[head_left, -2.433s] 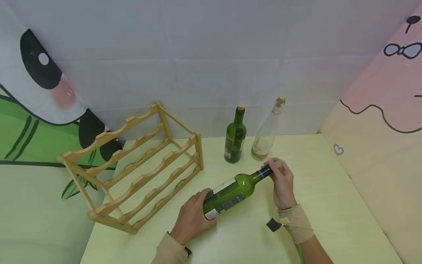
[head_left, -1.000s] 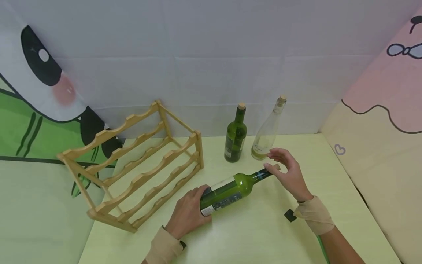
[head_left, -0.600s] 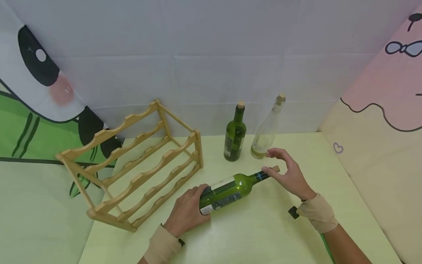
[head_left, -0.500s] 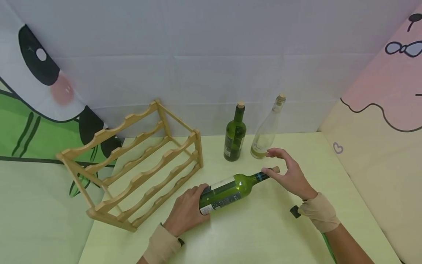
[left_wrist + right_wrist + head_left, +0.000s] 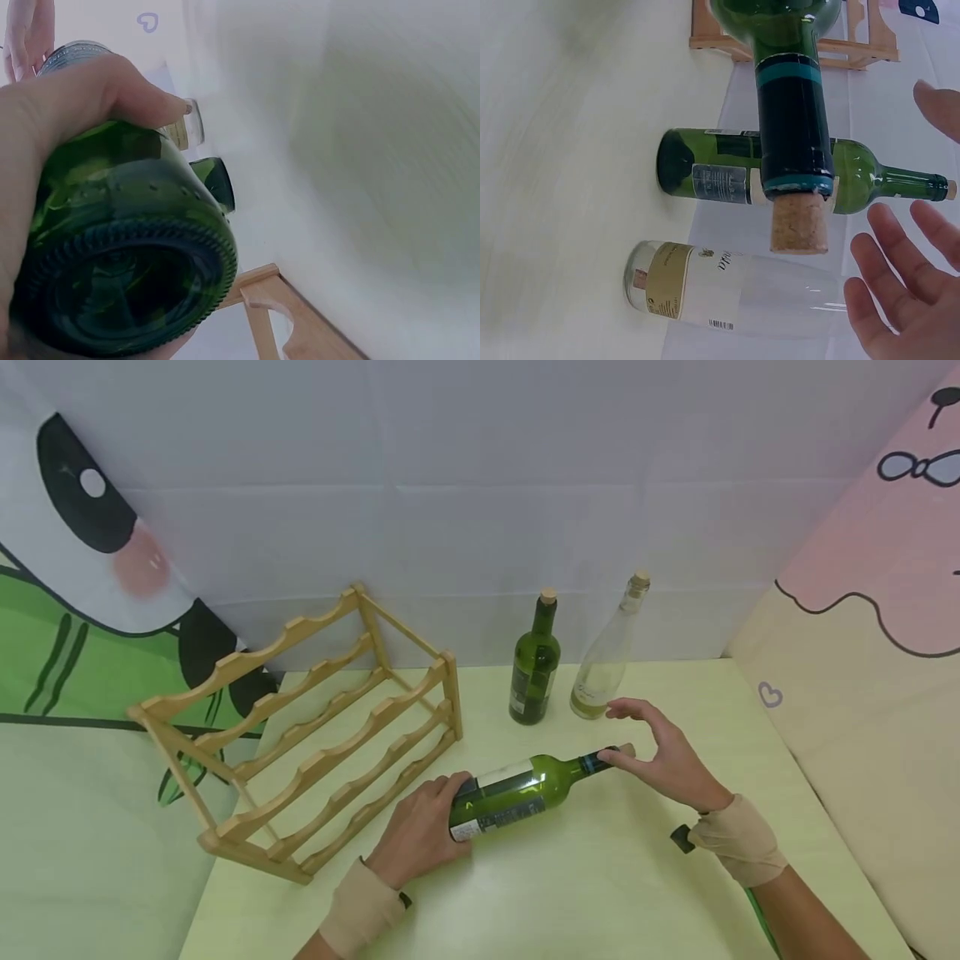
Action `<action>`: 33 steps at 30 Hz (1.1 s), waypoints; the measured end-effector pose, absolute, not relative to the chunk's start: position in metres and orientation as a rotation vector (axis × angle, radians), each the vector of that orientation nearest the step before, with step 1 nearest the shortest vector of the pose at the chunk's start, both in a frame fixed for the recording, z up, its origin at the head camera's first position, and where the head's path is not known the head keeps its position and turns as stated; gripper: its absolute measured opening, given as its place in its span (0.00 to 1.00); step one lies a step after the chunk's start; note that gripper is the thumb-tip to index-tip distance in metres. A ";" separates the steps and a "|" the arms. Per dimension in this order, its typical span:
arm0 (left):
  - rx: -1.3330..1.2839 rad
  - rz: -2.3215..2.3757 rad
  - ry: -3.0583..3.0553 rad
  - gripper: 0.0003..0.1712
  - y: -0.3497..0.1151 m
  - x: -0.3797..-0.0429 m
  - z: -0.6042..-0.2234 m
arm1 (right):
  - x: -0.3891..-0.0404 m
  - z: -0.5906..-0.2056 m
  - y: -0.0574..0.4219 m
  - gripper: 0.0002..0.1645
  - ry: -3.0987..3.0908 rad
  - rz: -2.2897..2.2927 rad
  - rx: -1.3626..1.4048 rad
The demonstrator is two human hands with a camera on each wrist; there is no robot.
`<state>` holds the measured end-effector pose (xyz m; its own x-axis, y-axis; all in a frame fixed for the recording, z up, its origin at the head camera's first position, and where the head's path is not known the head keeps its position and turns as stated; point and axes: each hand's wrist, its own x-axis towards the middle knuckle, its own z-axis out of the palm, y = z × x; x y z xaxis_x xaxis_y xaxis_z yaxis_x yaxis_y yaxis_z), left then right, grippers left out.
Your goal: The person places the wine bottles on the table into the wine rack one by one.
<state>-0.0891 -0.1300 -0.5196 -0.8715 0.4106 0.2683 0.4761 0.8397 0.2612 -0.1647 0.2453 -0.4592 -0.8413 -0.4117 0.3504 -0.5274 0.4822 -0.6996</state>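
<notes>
A green wine bottle (image 5: 510,797) is held off the table, tilted, its neck to the right. My left hand (image 5: 422,831) grips its body near the base; in the left wrist view the ribbed bottom (image 5: 135,285) faces the camera. A cork (image 5: 800,225) sits in its mouth. Beside the neck is my right hand (image 5: 675,768), thumb and fingers spread. The thumb overlaps the neck in the head view, but the right wrist view shows the hand (image 5: 915,300) apart from it. A second green bottle (image 5: 535,681) and a clear bottle (image 5: 602,672) stand behind, both corked.
A wooden wine rack (image 5: 311,770) with scalloped rails stands on the left of the pale table (image 5: 585,893); no bottles lie in it. A grey-white cloth (image 5: 450,527) hangs behind, with printed cloths at both sides.
My right hand, earlier pinching the bottle's neck end, has let go, spread its fingers and drawn right. The left hand keeps its grip; the held bottle has shifted slightly left and tilted less.
</notes>
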 end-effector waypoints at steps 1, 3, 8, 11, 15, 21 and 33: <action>-0.689 -0.466 -2.820 0.49 -0.130 -0.090 -0.519 | -0.165 -0.460 0.246 0.41 -2.591 1.280 0.839; -0.697 -0.432 -2.819 0.49 -0.132 -0.091 -0.517 | -0.166 -0.460 0.246 0.42 -2.606 1.259 0.869; -0.718 -0.369 -2.821 0.49 -0.133 -0.091 -0.516 | -0.167 -0.456 0.247 0.42 -2.624 1.199 0.907; -0.722 -0.362 -2.831 0.49 -0.133 -0.091 -0.516 | -0.168 -0.454 0.246 0.42 -2.636 1.154 0.913; -0.729 -0.368 -2.831 0.49 -0.133 -0.091 -0.517 | -0.168 -0.450 0.245 0.43 -2.654 1.100 0.946; -0.734 -0.356 -2.821 0.49 -0.134 -0.092 -0.517 | -0.169 -0.450 0.245 0.50 -2.721 0.965 1.006; -0.740 -0.383 -2.838 0.49 -0.132 -0.092 -0.518 | -0.175 -0.453 0.242 0.58 -2.719 0.559 1.157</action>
